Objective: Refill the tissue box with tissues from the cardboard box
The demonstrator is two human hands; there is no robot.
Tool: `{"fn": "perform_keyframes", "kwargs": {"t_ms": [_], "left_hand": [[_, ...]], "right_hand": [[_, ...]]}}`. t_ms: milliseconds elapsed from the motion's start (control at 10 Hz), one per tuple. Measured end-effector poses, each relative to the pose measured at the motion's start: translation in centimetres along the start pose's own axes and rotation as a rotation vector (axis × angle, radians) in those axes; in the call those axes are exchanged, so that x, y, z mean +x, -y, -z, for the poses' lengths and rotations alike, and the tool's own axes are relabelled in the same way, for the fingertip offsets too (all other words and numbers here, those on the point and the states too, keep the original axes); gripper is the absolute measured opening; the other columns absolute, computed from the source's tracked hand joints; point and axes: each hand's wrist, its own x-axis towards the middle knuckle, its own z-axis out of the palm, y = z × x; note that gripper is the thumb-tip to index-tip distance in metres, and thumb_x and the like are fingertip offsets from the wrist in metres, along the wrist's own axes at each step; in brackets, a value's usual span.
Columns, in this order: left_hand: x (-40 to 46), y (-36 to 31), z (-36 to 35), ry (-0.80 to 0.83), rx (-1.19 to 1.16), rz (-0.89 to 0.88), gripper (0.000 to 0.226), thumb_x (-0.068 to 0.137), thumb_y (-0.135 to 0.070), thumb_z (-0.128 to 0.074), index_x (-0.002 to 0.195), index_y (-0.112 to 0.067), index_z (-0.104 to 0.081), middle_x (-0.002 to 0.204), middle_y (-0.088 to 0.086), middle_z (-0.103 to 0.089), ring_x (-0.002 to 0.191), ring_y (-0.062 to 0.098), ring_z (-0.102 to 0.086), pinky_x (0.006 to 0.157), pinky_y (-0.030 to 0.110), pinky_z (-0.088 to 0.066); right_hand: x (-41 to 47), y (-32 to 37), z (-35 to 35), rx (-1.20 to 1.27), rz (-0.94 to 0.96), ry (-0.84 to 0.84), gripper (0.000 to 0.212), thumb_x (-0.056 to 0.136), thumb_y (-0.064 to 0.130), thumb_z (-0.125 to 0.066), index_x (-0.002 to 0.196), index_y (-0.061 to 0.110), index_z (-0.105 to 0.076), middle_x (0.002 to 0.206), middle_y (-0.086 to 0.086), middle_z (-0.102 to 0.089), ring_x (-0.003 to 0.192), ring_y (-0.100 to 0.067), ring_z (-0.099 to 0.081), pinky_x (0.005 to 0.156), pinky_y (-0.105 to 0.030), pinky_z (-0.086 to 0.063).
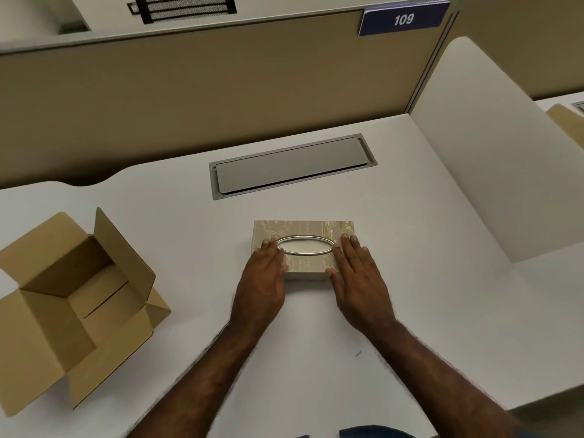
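Note:
A beige patterned tissue box (303, 228) with an oval metal-rimmed opening lies flat in the middle of the white desk (410, 279). My left hand (264, 273) rests flat on its left end, fingers together over the top. On the box's right end lies my right hand (357, 270), also flat, thumb against the near side. No tissue shows in the oval opening. The brown cardboard box (72, 298) stands at the left with its flaps open; its visible inside shows only cardboard.
A grey cable hatch (290, 165) is set into the desk behind the tissue box. A tan partition wall (221, 99) closes the back, and a white side divider (474, 147) stands at the right. A blue sign reading 109 (404, 18) hangs above.

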Motion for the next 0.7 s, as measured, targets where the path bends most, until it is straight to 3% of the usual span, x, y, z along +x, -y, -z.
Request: {"fn": "perform_keyframes", "kwargs": {"t_ms": [300,500,700], "left_hand": [[3.4,0.1,0.8,0.018,0.028,0.132,0.039,0.101,-0.009,-0.058,0.138,0.005,-0.059,0.151,0.023,-0.054,0.146,0.036,-0.046,0.123,0.039,-0.025],[4.9,0.5,1.0,-0.014,0.032,0.138,0.037,0.099,-0.005,-0.062,0.133,0.010,-0.062,0.145,0.028,-0.058,0.141,0.041,-0.051,0.121,0.051,-0.036],[5.3,0.9,1.0,-0.003,0.078,0.145,0.037,0.100,-0.007,-0.061,0.133,0.010,-0.062,0.146,0.028,-0.057,0.141,0.042,-0.050,0.120,0.048,-0.035]], "right_hand": [[5.5,0.7,0.6,0.061,-0.004,0.142,0.060,0.115,0.036,-0.040,0.167,0.005,-0.033,0.178,-0.012,-0.024,0.167,-0.024,-0.015,0.136,-0.039,-0.017],[7.8,0.6,0.2,0.072,0.003,0.184,0.062,0.116,0.038,-0.038,0.168,0.007,-0.029,0.180,-0.011,-0.020,0.168,-0.023,-0.011,0.136,-0.037,-0.014],[8.6,0.8,0.6,0.052,0.028,0.178,0.061,0.116,0.037,-0.039,0.167,0.005,-0.030,0.179,-0.012,-0.023,0.168,-0.025,-0.013,0.136,-0.039,-0.016]]}}
